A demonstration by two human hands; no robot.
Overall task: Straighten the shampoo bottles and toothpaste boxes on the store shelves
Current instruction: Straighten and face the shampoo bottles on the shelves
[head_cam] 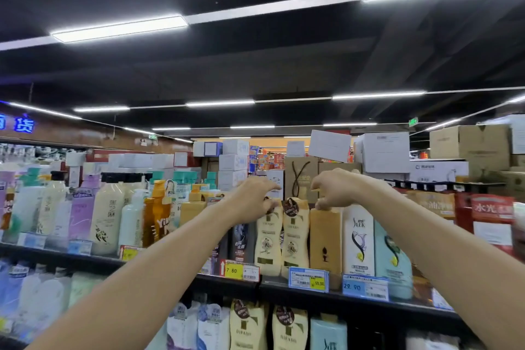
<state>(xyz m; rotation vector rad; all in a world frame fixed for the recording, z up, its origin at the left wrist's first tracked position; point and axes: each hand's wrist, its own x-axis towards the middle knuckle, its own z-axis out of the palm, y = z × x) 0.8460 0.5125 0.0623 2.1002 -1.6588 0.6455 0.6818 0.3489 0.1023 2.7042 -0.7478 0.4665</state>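
Two tops, left hand (253, 202) cream bottle (267, 244), right hand (335, 190) tan bottle (325, 236)

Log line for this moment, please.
stage: straightening top shelf | left hand: at cream bottle top | right hand: pinching tan bottle top

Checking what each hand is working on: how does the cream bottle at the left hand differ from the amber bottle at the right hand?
The cream bottle is pale with a curved waist; the amber bottle is orange-tan and straight-sided. The cream bottle shows a printed label; the amber bottle only a small dark mark. Both stand upright on one shelf, the left hand gripping the cream bottle's top, the right hand the amber bottle's.
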